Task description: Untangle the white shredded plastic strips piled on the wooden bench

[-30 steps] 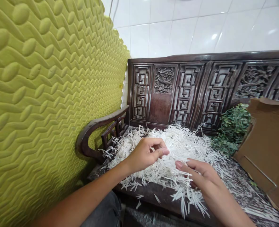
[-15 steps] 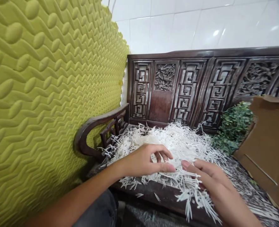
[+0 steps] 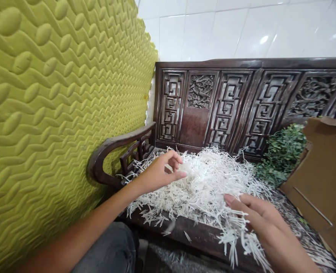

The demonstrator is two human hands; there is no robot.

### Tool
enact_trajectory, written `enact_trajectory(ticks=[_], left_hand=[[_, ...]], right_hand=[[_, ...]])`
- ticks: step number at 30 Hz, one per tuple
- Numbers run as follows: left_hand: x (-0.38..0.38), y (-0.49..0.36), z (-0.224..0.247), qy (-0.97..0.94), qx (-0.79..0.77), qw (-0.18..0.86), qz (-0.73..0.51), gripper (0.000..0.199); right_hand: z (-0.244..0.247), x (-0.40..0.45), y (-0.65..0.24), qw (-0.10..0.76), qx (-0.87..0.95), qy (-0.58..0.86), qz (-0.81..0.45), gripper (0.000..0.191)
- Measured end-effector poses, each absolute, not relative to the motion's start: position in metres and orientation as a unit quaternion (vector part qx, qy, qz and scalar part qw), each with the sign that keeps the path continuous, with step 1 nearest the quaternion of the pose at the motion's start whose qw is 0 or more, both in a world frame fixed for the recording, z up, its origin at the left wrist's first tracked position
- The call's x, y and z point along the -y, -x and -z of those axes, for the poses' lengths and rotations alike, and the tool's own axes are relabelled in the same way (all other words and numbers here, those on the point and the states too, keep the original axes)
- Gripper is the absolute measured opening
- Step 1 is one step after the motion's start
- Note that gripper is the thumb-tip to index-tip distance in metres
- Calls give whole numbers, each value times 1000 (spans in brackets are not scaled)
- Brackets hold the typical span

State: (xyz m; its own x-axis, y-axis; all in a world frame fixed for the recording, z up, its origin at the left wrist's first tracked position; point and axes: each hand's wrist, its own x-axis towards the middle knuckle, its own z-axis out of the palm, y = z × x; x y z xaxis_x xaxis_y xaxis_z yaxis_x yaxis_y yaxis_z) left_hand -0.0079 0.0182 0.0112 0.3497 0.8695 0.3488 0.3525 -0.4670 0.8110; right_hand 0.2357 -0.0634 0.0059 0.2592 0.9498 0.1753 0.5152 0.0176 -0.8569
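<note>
A big loose pile of white, thin-branched plastic sprigs [image 3: 210, 174] covers the seat of a dark carved wooden bench [image 3: 198, 127]. Over the pile's left part is my left hand [image 3: 159, 172], fingers curled and thumb held apart from them; no sprig shows clearly between them. At the pile's front right, my right hand [image 3: 270, 223] is closed on a bunch of white sprigs [image 3: 232, 240], whose splayed ends hang over the bench's front edge. The fingers' undersides are hidden there.
To the left stands a yellow textured foam mat [image 3: 71, 98], beside the curved armrest [image 3: 102, 151]. Green artificial foliage [image 3: 283, 153] and a brown cardboard piece [image 3: 324, 174] sit on the right. White wall tiles [image 3: 213, 34] rise behind the bench.
My left hand has moved left and farther back over the pile, away from my right hand. My right hand stays nearly in place with its bunch.
</note>
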Motion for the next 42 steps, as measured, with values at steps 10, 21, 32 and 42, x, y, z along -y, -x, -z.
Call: enact_trajectory(ticks=[10,21,32,42], left_hand=[[20,-31,-25,-876,-272,243,-315,30],[2,-35,-22,-868,-308,167,-351,43],[-11,-64,-29,-838,-338,96,-417,31],[-18,-87,-33,-854,-369,32,-366,32]], right_hand=[[-1,66,-202,322,704,531,-345,33],[-12,69,-202,306,742,533,-266,41],[-26,62,-204,311,727,593,-149,38],[-20,62,-225,317,715,619,-78,38]])
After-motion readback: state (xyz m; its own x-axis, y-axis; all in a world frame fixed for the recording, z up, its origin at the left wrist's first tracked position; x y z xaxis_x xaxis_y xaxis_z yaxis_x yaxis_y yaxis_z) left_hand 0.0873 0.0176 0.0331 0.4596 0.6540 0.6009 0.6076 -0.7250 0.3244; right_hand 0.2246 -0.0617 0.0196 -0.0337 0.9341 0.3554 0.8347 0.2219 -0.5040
